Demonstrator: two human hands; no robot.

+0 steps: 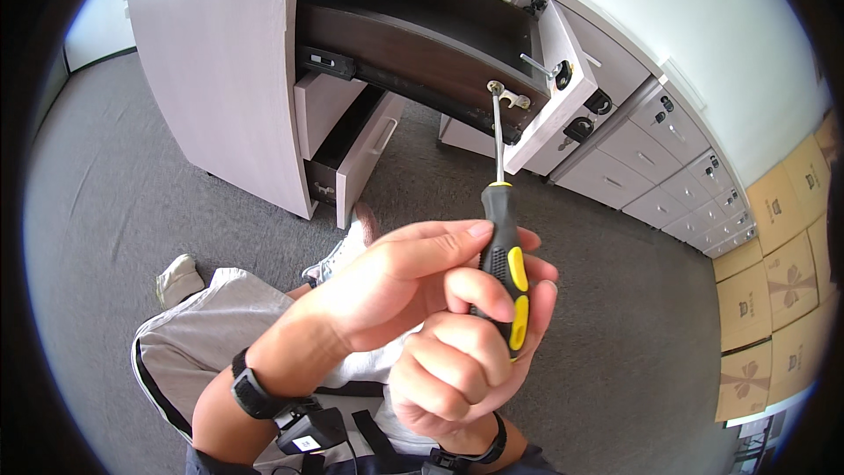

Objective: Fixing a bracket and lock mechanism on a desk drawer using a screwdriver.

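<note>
A screwdriver (497, 207) with a black and yellow handle points away from me, its metal shaft reaching up to a drawer's side. At its tip is a round fitting (495, 86), beside a pale metal bracket (515, 101) on the dark brown drawer side (413, 44). My left hand (374, 277) has its fingers and thumb closed about the handle's upper part. Lower down, my right hand (453, 378) is wrapped round the handle's end. The pulled-out drawer has a light front panel (554, 92) with a lock on it. Whether the tip sits in a screw is too small to tell.
A light wood cabinet (215, 88) carries the drawer on a black slide rail (396, 92). Below, a lower drawer (365, 154) is also pulled out. More drawer cabinets (651, 158) line the right wall, with stacked cardboard boxes (743, 308) nearer. Grey carpet (615, 325) covers the floor.
</note>
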